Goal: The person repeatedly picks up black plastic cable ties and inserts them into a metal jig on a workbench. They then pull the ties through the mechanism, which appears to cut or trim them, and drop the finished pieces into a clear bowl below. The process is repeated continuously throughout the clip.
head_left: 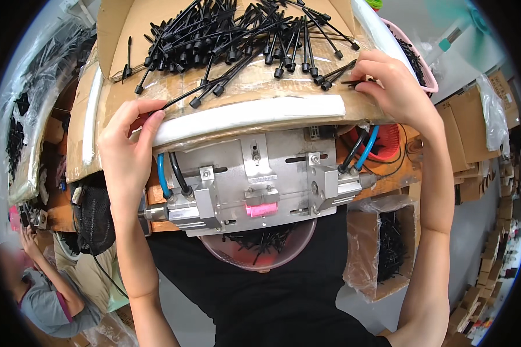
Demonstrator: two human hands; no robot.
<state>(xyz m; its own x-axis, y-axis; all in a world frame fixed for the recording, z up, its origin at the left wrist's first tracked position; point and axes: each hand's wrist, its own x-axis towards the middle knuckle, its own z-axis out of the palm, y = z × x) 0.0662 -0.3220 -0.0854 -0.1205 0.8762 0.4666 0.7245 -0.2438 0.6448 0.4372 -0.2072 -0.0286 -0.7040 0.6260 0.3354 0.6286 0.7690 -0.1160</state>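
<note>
Head view shows an open cardboard tray (113,32) stretching beyond and between both grips, its heap of black rods (214,34) lying ahead of them, while a metal fixture (231,162) sits between and nearer the body, over a translucent pinkish bowl (298,246). Along the tray's near edge, a padded white strip (260,118) spans between the left grip (130,133), pinching one slim rod (183,96) by its end, and the right grip (395,87), pinching a dark rod end (348,82) beside other capped rods. Below and between the grips, a pink block (261,209) rests on the fixture.
</note>
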